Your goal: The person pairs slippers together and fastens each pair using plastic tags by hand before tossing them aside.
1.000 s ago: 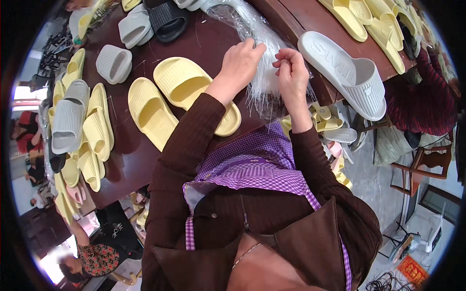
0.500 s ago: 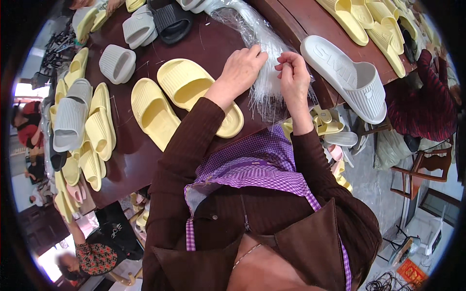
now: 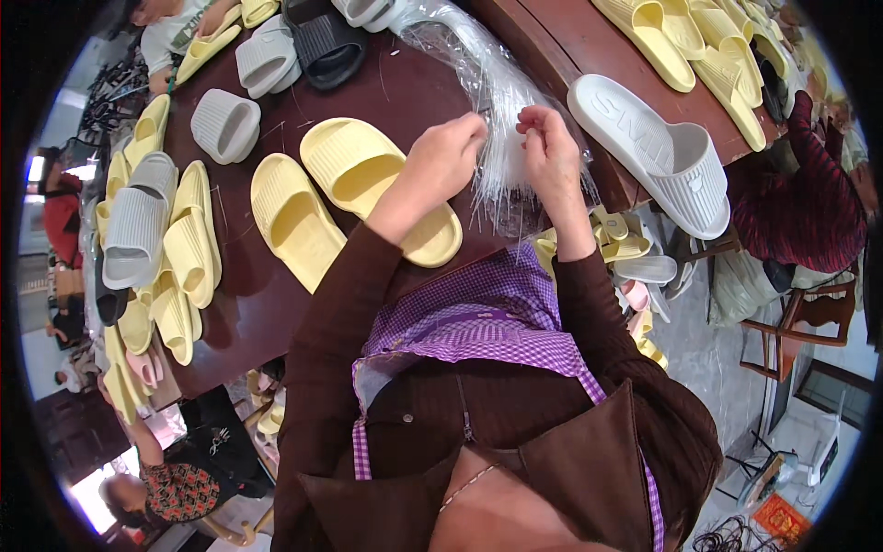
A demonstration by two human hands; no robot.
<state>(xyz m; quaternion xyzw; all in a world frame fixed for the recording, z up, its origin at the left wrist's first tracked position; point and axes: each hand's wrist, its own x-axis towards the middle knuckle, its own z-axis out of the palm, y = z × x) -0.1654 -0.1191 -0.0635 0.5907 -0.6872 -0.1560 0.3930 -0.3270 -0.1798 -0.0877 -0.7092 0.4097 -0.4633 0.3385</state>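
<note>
My left hand (image 3: 434, 170) is closed, its fingertips pinched together beside a bundle of thin clear plastic strands (image 3: 501, 184). On the other side of that bundle my right hand (image 3: 554, 161) curls with thumb and fingers together. Whatever either pinch holds is too fine to make out. A clear plastic bag (image 3: 455, 46) wraps the far part of the strands. Under and left of my left forearm lie two yellow slide sandals, one nearer (image 3: 299, 221) and one partly covered (image 3: 345, 152). A grey slide sandal (image 3: 644, 138) rests just right of my right hand.
Brown tables (image 3: 248, 285) carry more slides: a grey one (image 3: 225, 124), a black one (image 3: 326, 51), a yellow and grey pile (image 3: 189, 239) at left, yellow ones (image 3: 658, 37) at far right. Co-workers sit around, one in a patterned top (image 3: 184, 488). A wooden chair (image 3: 809, 313) stands right.
My left hand has drawn back toward me and left, away from the strands, its fingers more curled. My right hand has shifted only slightly.
</note>
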